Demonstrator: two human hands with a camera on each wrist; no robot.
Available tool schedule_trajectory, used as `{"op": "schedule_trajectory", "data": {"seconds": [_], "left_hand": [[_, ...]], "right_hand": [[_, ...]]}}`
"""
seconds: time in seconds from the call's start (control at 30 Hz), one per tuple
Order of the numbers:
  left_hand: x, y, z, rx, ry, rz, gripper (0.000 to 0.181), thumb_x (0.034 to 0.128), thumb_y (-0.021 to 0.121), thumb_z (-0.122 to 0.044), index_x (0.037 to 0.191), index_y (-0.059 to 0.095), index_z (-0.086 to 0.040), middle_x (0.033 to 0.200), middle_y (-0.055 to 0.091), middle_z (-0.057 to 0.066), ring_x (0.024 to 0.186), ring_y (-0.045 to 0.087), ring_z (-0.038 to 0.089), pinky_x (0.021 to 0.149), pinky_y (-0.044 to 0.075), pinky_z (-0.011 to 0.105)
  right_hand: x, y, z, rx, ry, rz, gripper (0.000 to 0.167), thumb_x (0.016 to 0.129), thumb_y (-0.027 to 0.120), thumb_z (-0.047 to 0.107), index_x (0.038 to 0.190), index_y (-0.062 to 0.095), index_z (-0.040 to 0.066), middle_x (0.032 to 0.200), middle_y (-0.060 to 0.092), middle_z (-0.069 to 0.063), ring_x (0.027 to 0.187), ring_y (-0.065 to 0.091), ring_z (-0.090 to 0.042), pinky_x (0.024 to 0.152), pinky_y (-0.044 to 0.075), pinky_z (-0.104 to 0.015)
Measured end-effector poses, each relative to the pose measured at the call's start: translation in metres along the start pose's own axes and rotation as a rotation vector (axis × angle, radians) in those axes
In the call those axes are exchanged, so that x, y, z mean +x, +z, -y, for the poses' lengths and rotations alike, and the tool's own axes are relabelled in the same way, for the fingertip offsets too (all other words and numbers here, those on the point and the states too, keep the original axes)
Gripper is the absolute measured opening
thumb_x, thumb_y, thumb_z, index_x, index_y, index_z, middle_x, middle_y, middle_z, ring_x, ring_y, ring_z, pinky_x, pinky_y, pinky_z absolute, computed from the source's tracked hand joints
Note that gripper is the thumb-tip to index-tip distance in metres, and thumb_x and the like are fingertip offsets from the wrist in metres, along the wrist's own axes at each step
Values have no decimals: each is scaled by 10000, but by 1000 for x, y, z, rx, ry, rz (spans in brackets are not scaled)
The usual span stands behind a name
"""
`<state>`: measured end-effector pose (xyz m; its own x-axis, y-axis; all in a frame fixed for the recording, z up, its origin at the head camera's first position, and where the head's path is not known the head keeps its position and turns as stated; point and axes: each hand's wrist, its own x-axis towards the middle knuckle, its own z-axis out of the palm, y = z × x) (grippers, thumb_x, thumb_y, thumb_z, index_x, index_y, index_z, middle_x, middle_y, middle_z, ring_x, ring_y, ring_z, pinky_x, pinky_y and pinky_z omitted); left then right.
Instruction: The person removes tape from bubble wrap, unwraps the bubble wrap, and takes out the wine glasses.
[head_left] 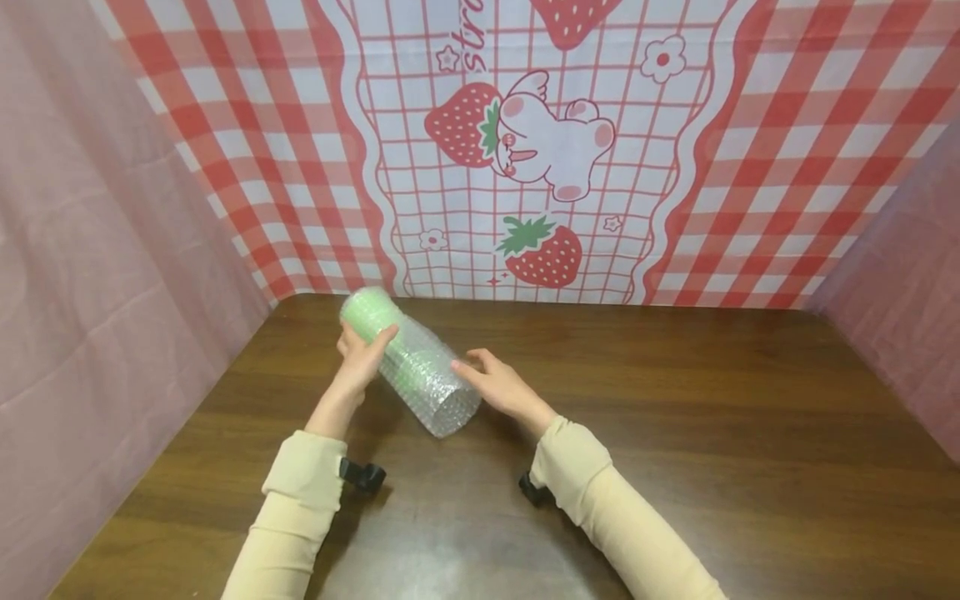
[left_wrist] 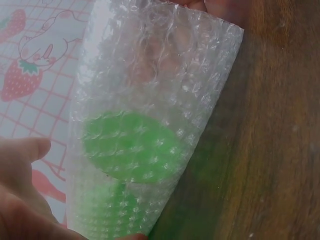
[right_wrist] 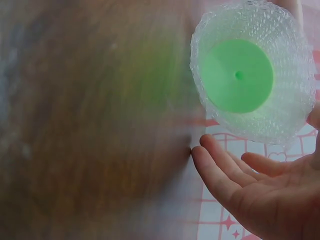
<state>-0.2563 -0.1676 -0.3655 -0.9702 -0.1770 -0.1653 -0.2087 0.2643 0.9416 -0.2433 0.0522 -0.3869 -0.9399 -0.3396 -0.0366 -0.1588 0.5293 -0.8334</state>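
A green object [head_left: 369,315] with a round, flat disc [right_wrist: 237,76] at one end lies inside a sleeve of clear bubble wrap [head_left: 431,358]. Its exact kind cannot be told through the plastic. My left hand [head_left: 362,360] grips the wrapped bundle near its far left end, thumb on top. The sleeve's loose mouth faces the near right, and in the right wrist view the disc shows inside it. Beside that mouth is my right hand [head_left: 501,385], thumb at the wrap's edge and fingers [right_wrist: 215,170] loosely extended.
The bundle is over a brown wooden table [head_left: 675,433]. Behind the table hangs a red-and-white checked cloth [head_left: 780,150] printed with strawberries. Pink curtains [head_left: 97,250] flank both sides. Each wrist wears a black strap mount [head_left: 363,475].
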Motion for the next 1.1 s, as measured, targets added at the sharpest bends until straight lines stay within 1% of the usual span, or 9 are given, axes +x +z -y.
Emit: {"op": "schedule_trajectory", "data": {"seconds": [0.03,0.07,0.2,0.47,0.57,0.7,0.9,1.0,1.1], "left_hand": [[0,0,1,-9,-4,10,996,873,506,-443,1392,-265,-83,1461,-184,195,1346,114,376,1011,371,440],[0,0,1,-11,-8,21,997,876,502,-444,1388,-272,-82,1459,-194,193,1345,118,379,1003,381,439],[-1,0,3,-7,-23,47,1006,877,498,-457,1380,-285,-77,1454,-211,193,1343,126,389,996,387,439],[0,3,5,10,11,14,947,869,520,-418,1429,-151,-54,1454,-75,214,1309,198,382,1015,360,460],[0,5,6,12,20,15,921,873,520,-396,1433,-120,-41,1443,-26,224,1295,214,373,1011,365,456],[0,8,7,-13,33,13,886,871,533,-354,1441,-75,-52,1413,41,232,1251,258,366,985,393,454],[0,10,8,-60,16,29,852,868,540,-334,1445,-27,-68,1398,79,224,1199,325,350,918,458,426],[-1,11,8,-75,24,46,823,873,535,-334,1447,4,-76,1390,105,226,1191,342,348,888,481,413],[-1,13,7,-81,29,67,807,880,526,-348,1447,19,-80,1392,125,228,1189,354,348,885,481,419]], "right_hand": [[0,0,0,4,-2,7,612,907,454,461,1345,378,41,1303,488,-192,1188,472,-314,985,395,-432],[0,1,0,9,-5,12,600,913,450,451,1345,379,40,1303,488,-192,1185,475,-314,984,396,-433],[-1,4,0,14,-23,33,556,933,427,410,1340,392,32,1326,469,-182,1192,468,-312,997,383,-431],[-2,4,3,-7,-51,33,466,957,389,363,1301,450,53,1253,536,-155,1066,555,-276,938,432,-410],[-4,5,4,13,-48,30,449,959,395,349,1288,460,50,1216,558,-158,999,587,-263,894,462,-395],[-6,6,5,37,-44,25,429,958,410,334,1268,474,45,1180,577,-156,939,611,-243,846,488,-364],[-9,8,5,85,-37,23,400,954,423,301,1237,491,27,1135,594,-167,920,622,-251,825,503,-347],[-10,9,5,131,-21,28,392,949,436,283,1228,494,13,1128,592,-178,927,623,-265,825,509,-344],[-11,9,5,151,-20,28,390,948,439,268,1223,490,-3,1138,582,-191,927,624,-279,821,514,-348]]}}
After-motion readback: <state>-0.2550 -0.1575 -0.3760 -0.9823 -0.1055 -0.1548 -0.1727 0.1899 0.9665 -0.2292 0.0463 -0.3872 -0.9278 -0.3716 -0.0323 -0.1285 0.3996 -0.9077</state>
